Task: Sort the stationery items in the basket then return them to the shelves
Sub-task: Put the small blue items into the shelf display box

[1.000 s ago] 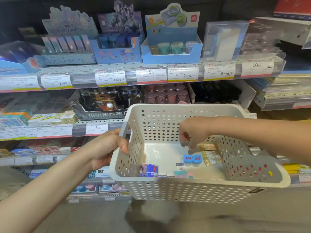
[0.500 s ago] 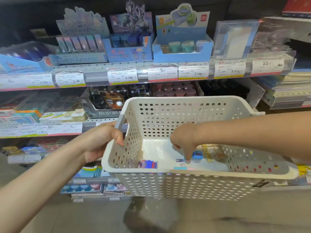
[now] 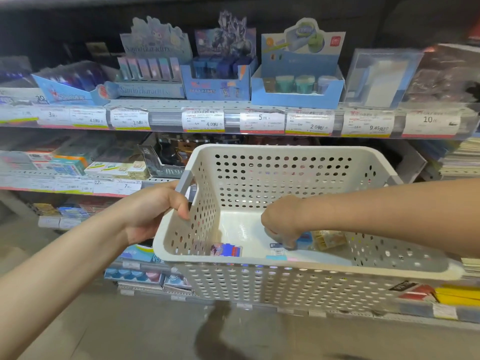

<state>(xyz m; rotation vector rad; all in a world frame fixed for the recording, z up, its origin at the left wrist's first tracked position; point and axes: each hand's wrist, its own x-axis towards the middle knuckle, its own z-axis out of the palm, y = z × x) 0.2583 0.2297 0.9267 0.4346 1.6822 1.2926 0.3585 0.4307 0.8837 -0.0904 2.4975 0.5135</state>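
The left hand [image 3: 155, 211] grips the white perforated plastic basket [image 3: 285, 279] by its left rim to keep it level; the right hand [image 3: 281, 220] reaches inside and pinches a small blue item [image 3: 305, 240].

The basket [image 3: 285, 284] was off-white, its walls dotted with round holes, its handle [image 3: 184, 181] grey. Inside lay a small blue box [image 3: 304, 240], yellow packets [image 3: 328, 239] to its right and a purple-and-red card pack [image 3: 226, 249] near the left wall. Shelf tags [image 3: 203, 119] were white with red and yellow edging
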